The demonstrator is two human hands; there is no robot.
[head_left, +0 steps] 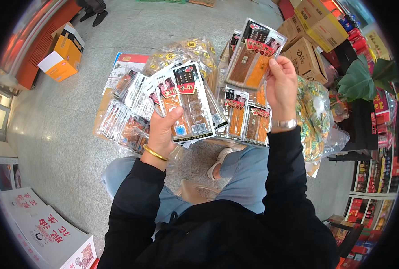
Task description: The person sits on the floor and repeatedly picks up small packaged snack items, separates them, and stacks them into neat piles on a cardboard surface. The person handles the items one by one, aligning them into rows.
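My left hand (164, 129) is closed around a fanned stack of flat plastic snack packets (187, 104), its thumb on the top packet's lower left corner. Raised at the upper right, my right hand (282, 85) pinches one similar packet (255, 55) by its right edge. Under it, more packets (236, 116) lie side by side, their container partly hidden. Left of my left hand, many packets stand and lie in a clear plastic bag (124, 122). A large printed clear bag (182, 53) sits behind the held stack.
An orange carton (63, 55) stands on the floor at the upper left, near another person's shoes (100, 18). Brown cartons (303, 59) are stacked at the upper right. Right of my right arm are a bag of green-and-orange packets (312, 117) and a leafy plant (359, 79). White cartons (48, 232) fill the lower left.
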